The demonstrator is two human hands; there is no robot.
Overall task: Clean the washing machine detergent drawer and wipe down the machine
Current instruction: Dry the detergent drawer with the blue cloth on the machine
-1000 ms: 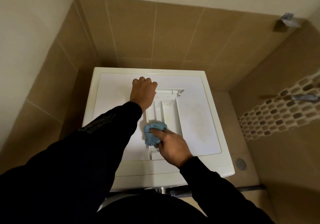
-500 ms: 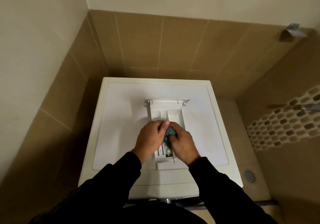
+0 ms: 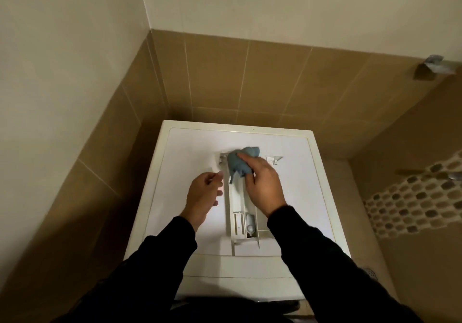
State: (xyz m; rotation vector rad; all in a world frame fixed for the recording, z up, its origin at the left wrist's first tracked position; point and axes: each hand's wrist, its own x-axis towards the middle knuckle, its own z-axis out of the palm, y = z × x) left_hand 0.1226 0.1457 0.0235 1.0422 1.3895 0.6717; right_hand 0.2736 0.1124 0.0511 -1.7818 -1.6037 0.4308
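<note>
The drawer [image 3: 237, 205] lies flat on the washer [image 3: 295, 185], near the middle of the white top, its long axis running from the front edge toward the tiled wall [image 3: 250, 80]. Its near end shows small compartments, 1 of them holding a pale rounded insert; the far end has a crossbar with tabs sticking out on the right. The right hand [image 3: 262, 185] reaches over the far half of the drawer, its fingers curled round a bunched blue cloth [image 3: 240, 164] and pressing it down onto the drawer's far end, so the cloth covers the left part of the crossbar. A loose corner of the cloth hangs into the channel below. The left hand [image 3: 203, 196] is just beside the drawer's left wall, over the bare washer top, with fingers loosely curled and the thumb tip raised; it holds nothing, and I cannot tell whether it touches the top or the drawer. Both arms wear black sleeves. The washer sits in a corner with brown tile on 2 sides. To the right, a mosaic strip [image 3: 412, 202] of small pebble-like tiles runs along the wall, and a floor drain [image 3: 372, 274] shows at the right edge, beside the washer.
</note>
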